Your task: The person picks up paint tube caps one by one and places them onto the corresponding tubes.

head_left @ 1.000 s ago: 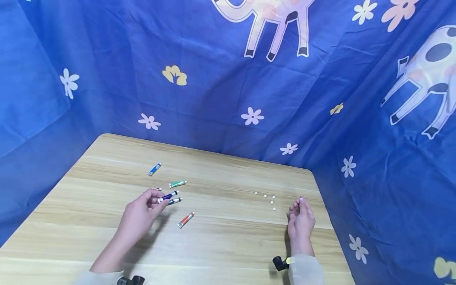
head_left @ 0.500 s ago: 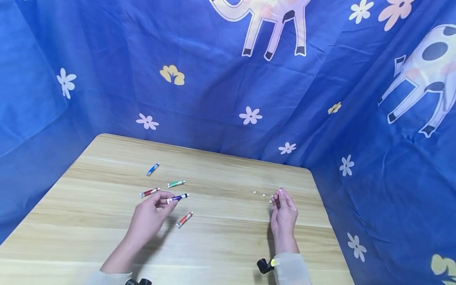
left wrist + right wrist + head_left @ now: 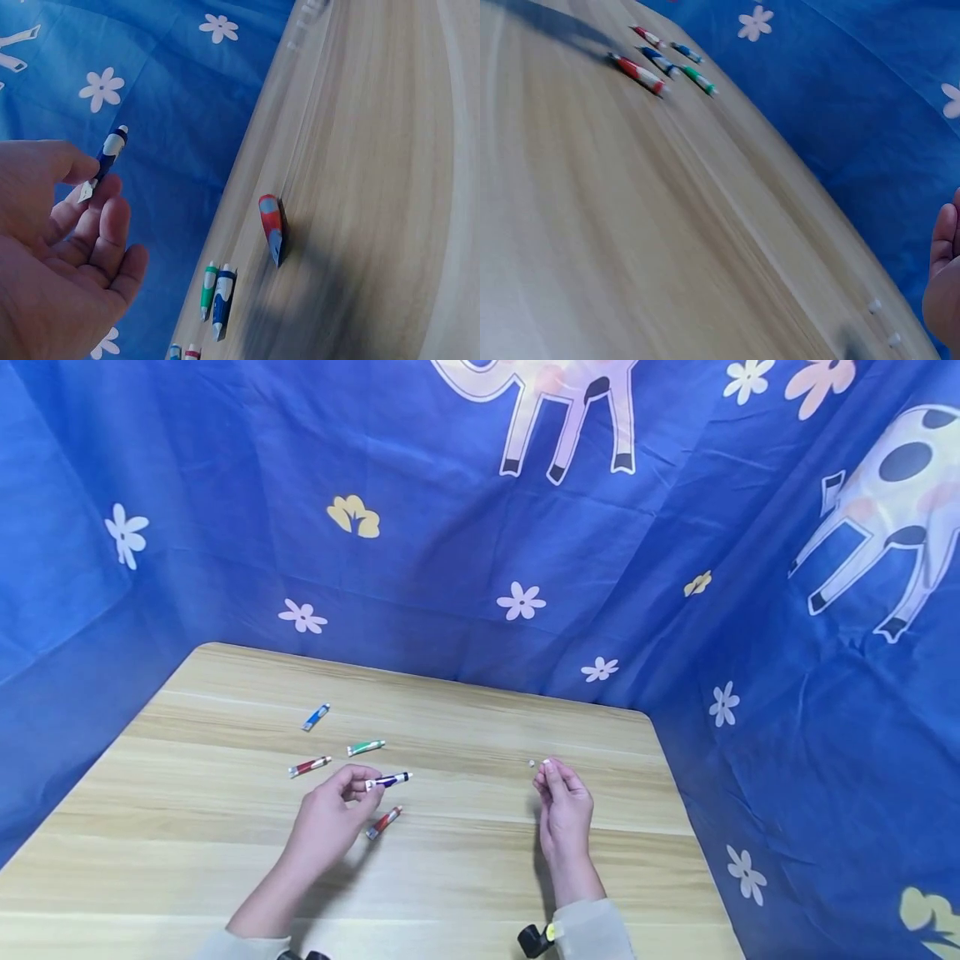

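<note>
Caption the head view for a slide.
Left hand pinches a purple tube; right hand lifts a white cap above the table.

purple paint tube (image 3: 389, 780), uncapped, pinched, roughly level

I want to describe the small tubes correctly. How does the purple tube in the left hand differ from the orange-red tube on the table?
The purple tube is pinched by the left hand and held above the wooden table; the orange-red tube lies untouched on it. The purple one points right, nearly level; the orange-red one lies diagonally. Both are small tubes of similar size.
</note>
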`<state>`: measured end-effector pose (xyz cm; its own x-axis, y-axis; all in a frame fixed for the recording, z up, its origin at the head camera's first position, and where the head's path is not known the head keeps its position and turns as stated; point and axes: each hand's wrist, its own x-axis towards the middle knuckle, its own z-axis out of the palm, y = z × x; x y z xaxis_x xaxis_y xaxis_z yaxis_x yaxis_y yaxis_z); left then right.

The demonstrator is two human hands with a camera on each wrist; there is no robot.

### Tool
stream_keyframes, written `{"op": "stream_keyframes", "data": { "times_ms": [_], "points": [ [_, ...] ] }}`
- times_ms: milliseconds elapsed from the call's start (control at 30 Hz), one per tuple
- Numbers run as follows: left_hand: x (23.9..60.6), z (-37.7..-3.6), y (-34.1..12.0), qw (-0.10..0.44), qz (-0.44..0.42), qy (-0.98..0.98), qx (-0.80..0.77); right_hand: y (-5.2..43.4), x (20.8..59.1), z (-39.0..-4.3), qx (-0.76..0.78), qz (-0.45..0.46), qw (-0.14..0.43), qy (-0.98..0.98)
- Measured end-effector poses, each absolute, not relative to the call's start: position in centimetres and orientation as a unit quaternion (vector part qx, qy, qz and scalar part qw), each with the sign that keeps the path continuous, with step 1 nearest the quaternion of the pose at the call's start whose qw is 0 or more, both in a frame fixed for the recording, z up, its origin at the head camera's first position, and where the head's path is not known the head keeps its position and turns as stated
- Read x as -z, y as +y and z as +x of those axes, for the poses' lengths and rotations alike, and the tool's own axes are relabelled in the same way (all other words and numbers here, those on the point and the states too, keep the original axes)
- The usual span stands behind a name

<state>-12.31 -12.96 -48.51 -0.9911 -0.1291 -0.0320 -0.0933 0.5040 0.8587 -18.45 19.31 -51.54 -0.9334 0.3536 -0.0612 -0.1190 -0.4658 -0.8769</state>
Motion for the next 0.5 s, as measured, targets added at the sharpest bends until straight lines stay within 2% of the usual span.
{"op": "stream_keyframes", "data": {
  "times_ms": [500],
  "points": [
    [48.2, -12.1, -11.3, -0.021, 0.065, -0.841, 0.537, 16.4, 51.4, -17.1, -0.807, -0.057, 0.106, -0.579]
  ]
}}
